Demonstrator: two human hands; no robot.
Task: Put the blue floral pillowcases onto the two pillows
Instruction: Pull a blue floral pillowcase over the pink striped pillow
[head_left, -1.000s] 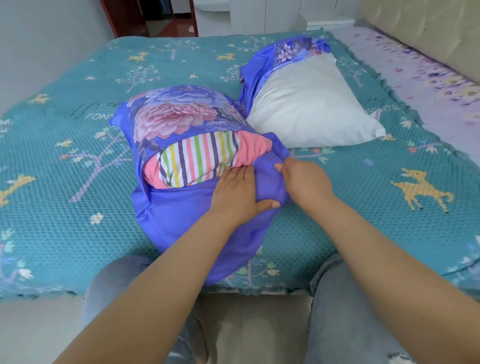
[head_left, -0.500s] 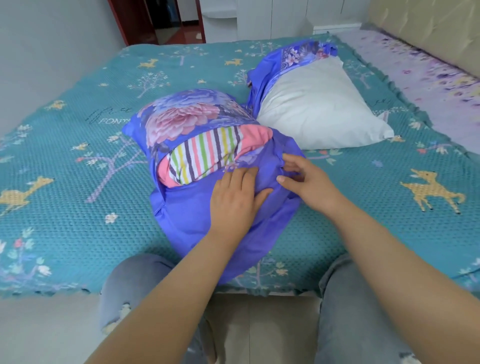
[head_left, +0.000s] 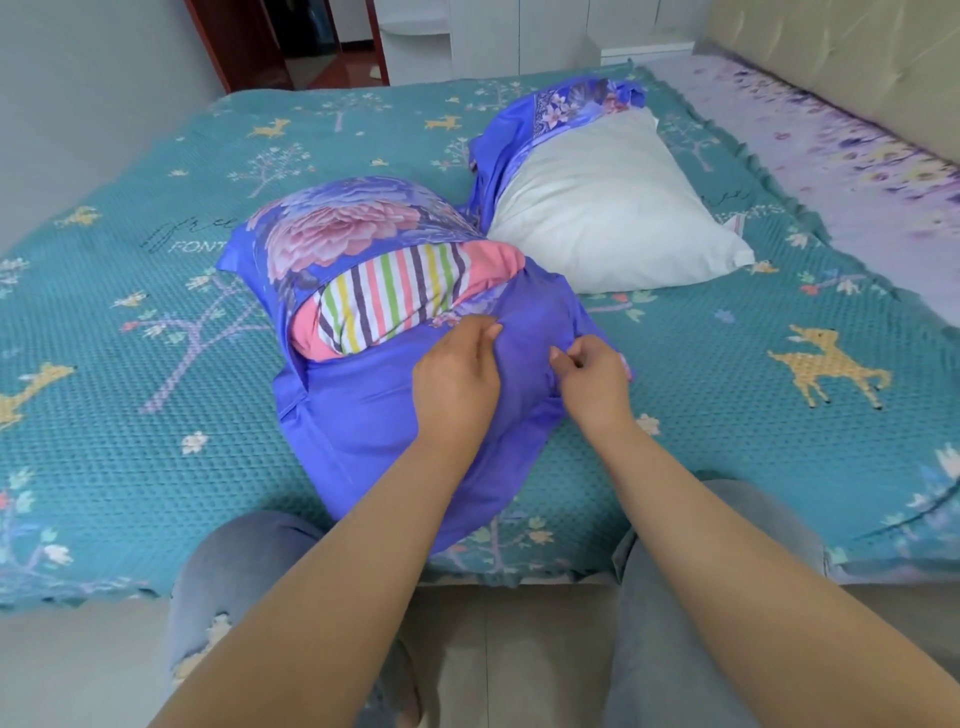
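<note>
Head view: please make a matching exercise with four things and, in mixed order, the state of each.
1. striped pillow
2. white pillow
3. left hand
4. bedspread

a. teal, with deer and trees
b. partly inside a blue floral pillowcase
c. bare, a pillowcase bunched at its far end
d. pinching blue fabric

Pairs: 1-b, 2-c, 3-d, 4-a

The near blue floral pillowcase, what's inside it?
A pillow with coloured stripes and pink ends shows through the near blue floral pillowcase's opening. The rest is covered by fabric.
</note>
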